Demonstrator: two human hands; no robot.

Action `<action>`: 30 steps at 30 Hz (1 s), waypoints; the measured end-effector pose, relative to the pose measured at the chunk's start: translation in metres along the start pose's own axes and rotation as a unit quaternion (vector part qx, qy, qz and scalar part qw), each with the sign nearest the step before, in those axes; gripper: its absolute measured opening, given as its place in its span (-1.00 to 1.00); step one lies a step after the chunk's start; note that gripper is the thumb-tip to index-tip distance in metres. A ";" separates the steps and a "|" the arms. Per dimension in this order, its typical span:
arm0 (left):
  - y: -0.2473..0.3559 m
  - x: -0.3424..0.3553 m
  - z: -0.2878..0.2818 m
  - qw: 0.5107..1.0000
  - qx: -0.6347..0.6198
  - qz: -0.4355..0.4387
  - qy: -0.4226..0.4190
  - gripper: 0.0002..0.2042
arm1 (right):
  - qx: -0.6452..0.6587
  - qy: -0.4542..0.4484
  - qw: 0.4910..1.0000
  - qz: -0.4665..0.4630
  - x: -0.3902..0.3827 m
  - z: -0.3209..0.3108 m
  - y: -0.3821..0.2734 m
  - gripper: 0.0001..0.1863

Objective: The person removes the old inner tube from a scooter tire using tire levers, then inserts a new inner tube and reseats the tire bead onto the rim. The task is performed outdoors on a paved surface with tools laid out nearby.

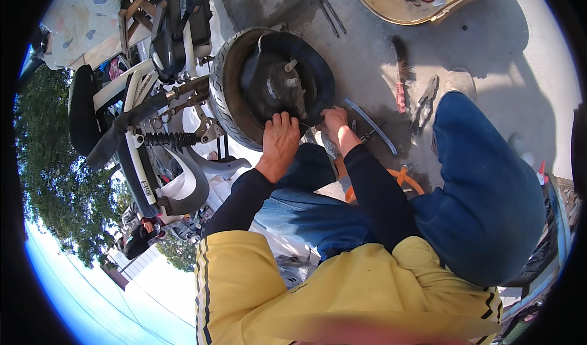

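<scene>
A small scooter wheel (pixel 229 94) with a treaded black tyre stands in front of me, its hub (pixel 272 82) and axle facing up toward me. A black inner tube (pixel 324 70) bulges out along its right side. My left hand (pixel 281 143) has its fingers curled over the near lower edge of the wheel, just below the hub. To its right, my right hand (pixel 336 123) is closed beside the lower end of the tube, fingers pressed together. Something thin shows between the two hands, too small to name. What the right fingers hold is hidden.
On the concrete to the right lie a red-handled wire brush (pixel 400 82), pliers (pixel 424 104) and a blue-grey bar (pixel 372 126). An orange ring-shaped object (pixel 403 177) is by my right forearm. A tan basin (pixel 403 19) of tools stands far right; the scooter frame (pixel 137 122) fills the left.
</scene>
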State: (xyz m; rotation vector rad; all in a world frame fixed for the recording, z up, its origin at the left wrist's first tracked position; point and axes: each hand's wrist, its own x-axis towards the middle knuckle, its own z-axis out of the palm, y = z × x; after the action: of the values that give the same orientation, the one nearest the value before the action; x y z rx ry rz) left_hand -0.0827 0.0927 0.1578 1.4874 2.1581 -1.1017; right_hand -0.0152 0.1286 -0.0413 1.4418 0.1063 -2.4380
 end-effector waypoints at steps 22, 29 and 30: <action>-0.009 0.005 -0.005 0.999 -0.022 -0.013 0.045 -0.92 | 0.077 0.036 0.996 -0.011 0.016 -0.001 0.081 -0.62; -0.003 -0.009 0.004 0.988 -0.103 0.050 0.106 -0.94 | 0.239 0.018 0.969 0.068 -0.036 -0.002 0.065 -0.58; -0.001 -0.005 0.006 0.991 -0.094 0.034 0.085 -0.90 | 0.159 0.048 0.985 -0.053 -0.006 -0.004 0.075 -0.59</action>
State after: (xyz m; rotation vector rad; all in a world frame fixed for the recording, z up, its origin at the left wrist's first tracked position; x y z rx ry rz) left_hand -0.0828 0.0847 0.1568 1.6044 2.2326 -0.7488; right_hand 0.0136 0.0593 -0.0310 1.7275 -0.2013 -2.5592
